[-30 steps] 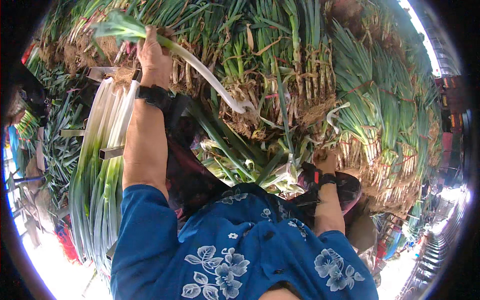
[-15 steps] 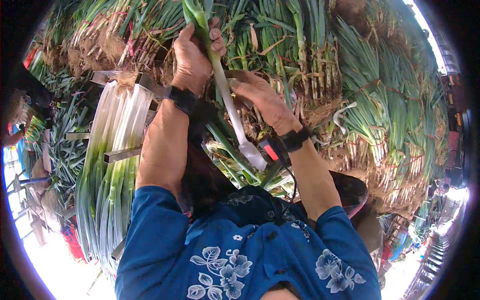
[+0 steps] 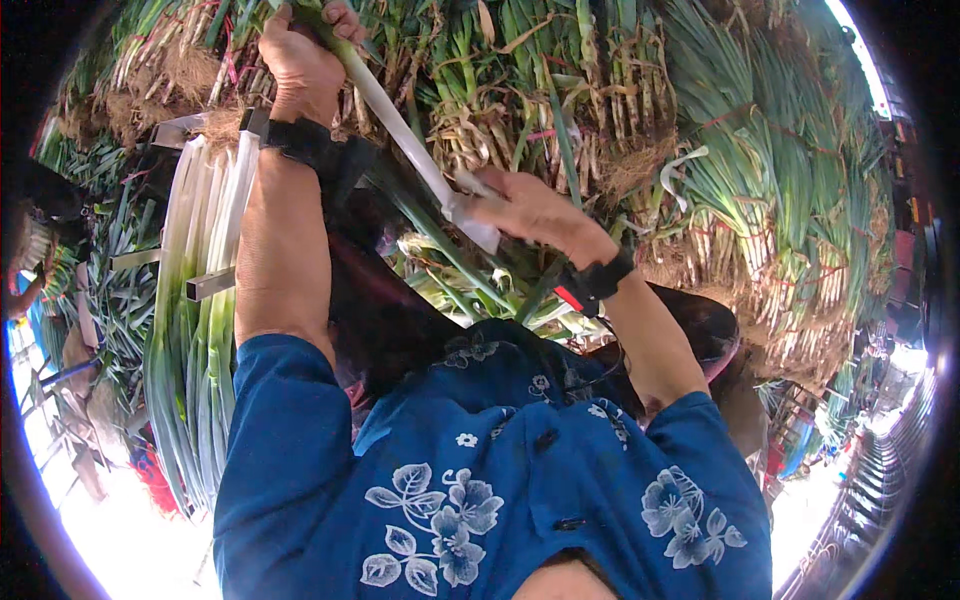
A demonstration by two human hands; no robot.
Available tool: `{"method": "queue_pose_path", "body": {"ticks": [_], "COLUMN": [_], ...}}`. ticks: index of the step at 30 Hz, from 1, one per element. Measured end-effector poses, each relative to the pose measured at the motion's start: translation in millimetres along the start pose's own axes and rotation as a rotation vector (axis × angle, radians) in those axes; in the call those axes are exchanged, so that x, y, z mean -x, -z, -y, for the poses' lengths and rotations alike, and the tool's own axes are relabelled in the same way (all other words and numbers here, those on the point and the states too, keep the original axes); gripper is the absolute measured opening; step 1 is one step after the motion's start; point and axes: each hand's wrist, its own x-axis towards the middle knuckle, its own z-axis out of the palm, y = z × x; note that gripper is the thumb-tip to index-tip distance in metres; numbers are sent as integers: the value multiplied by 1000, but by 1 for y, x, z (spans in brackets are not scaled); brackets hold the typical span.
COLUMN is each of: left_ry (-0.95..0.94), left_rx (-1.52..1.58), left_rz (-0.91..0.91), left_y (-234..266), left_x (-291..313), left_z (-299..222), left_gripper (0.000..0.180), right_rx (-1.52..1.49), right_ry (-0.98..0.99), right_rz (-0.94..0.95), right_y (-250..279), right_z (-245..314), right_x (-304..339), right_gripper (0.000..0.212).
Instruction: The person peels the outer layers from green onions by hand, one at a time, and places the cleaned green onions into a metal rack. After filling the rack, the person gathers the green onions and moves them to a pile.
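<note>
My left hand (image 3: 308, 62) is closed round the green upper part of a long green onion (image 3: 390, 118). Its white stalk slants down to the right, toward my body. Near the lower end my right hand (image 3: 535, 208) is closed at the stalk, its fingers partly smeared by motion. A loose white flap of outer skin (image 3: 480, 234) hangs from that end. To the left of my left forearm, a bundle of cleaned green onions (image 3: 195, 265), white ends up, rests in a metal rack (image 3: 210, 285).
Piles of unpeeled green onions (image 3: 740, 190) with roots and soil line the far side and right. Stripped leaves and skins (image 3: 450, 275) lie between my arms. More leaves (image 3: 120, 270) are heaped at left, with part of another person (image 3: 35, 235) beyond.
My left hand has moved left and slightly up with the green onion, which now slants more. My right hand has slid to the stalk's lower end, where the skin flap hangs.
</note>
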Motion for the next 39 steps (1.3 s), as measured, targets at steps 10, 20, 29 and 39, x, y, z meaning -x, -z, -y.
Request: {"method": "queue_pose_path", "body": {"ticks": [10,20,29,39], "left_ry": [-36,-71,24,305], "left_rx": [-70,147,18,-111], "left_rz": [-514,-557,-651,-446], "left_y": [19,80,-13,-16], "left_x": [-4,-14,-8,-25], "left_z": [6,-26,41,72], "left_gripper": [30,22,28,17], "right_rx": [649,-415,-64,-78], "right_ry": [415,60,-89,-2], "right_rz": [-414,-63,-147,-766], "right_y": [-19,7,29,168], "right_z": [-7,-2,-144,-228], "right_x": [35,177,111,-60], "right_gripper": [15,27,26,19]}}
